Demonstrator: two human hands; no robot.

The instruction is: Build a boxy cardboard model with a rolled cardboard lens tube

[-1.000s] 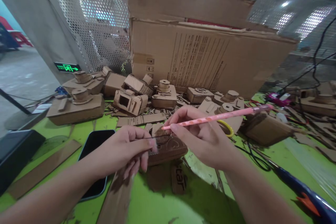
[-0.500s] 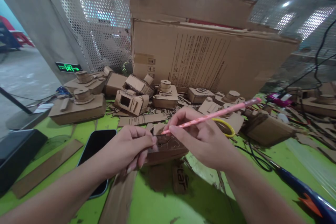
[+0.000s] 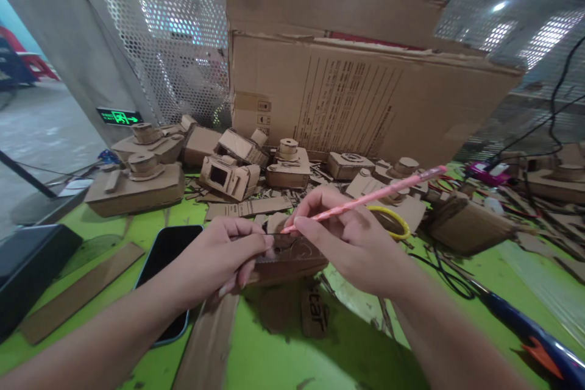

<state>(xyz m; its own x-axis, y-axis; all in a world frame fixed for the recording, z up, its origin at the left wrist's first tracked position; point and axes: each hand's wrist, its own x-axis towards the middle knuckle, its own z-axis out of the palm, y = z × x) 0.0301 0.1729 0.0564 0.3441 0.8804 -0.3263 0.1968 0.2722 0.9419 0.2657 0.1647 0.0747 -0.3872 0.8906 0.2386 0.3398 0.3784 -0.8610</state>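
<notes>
A small cardboard box (image 3: 292, 268) with curved marks on its top is in front of me, above the green table. My left hand (image 3: 240, 256) grips its left end, thumb on top and fingers curled round the side. In my right hand (image 3: 338, 234) is a pink pencil (image 3: 379, 196), pinched between thumb and fingers. Its tip points down at the box's far top edge, beside my left thumb. A dark thin line shows along that edge; whether it is a separate piece I cannot tell.
Several cardboard cameras (image 3: 286, 170) stand behind, before a large carton (image 3: 388, 103). A phone (image 3: 171, 256) and cardboard strips lie left. A yellow ring (image 3: 404, 228), black cable and blue-handled tool (image 3: 516, 317) are right.
The pencil has tilted slightly, its eraser end shifting a little to the left and up. Both hands have barely moved and keep their holds.
</notes>
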